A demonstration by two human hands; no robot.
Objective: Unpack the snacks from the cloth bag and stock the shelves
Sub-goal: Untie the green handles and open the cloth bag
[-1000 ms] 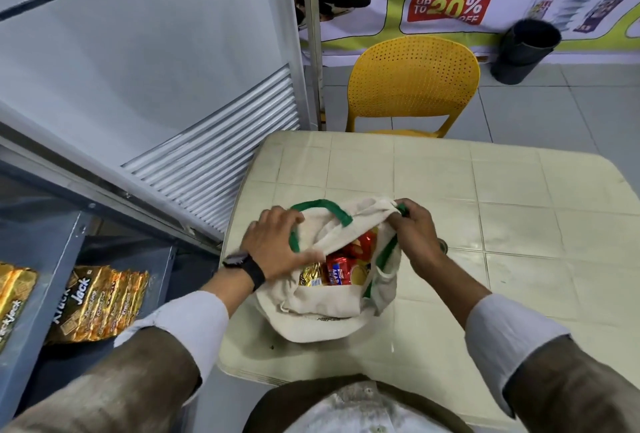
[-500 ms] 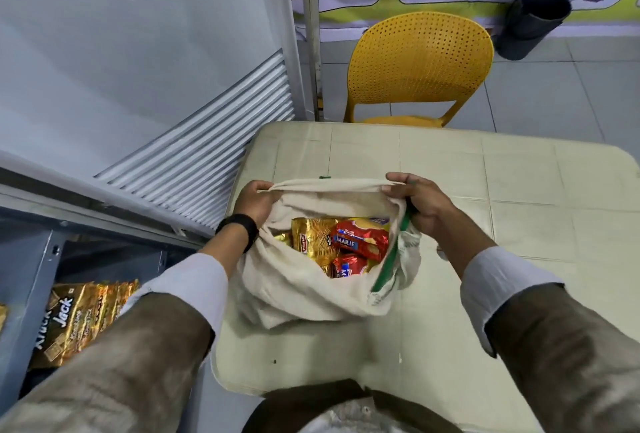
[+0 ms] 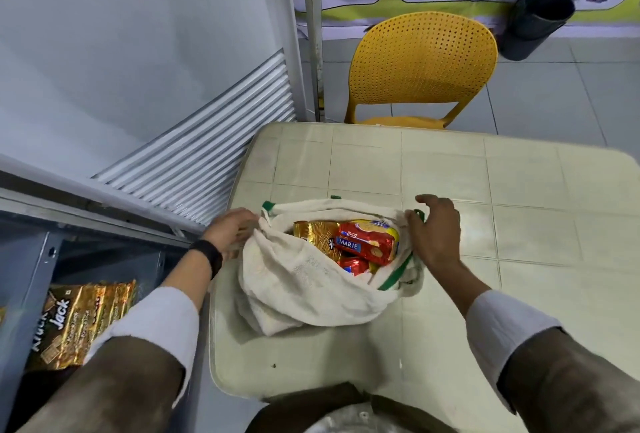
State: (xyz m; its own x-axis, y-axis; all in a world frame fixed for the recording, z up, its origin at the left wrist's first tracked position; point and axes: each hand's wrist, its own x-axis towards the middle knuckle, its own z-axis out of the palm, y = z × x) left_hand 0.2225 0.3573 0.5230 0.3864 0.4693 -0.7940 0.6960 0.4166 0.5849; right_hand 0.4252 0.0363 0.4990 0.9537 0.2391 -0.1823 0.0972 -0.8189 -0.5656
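While the cloth bag [image 3: 311,280] sat open on the surface [image 3: 450,172], its red Marie packet [image 3: 369,245] lay long axis 10-to-4, at 9 o'clock from the nearer, open right hand [image 3: 436,235]; left hand [image 3: 232,231] pinched the rim.

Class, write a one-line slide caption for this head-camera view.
Both hands, left hand and right hand, spread the cloth bag on the table, exposing a red Marie packet.
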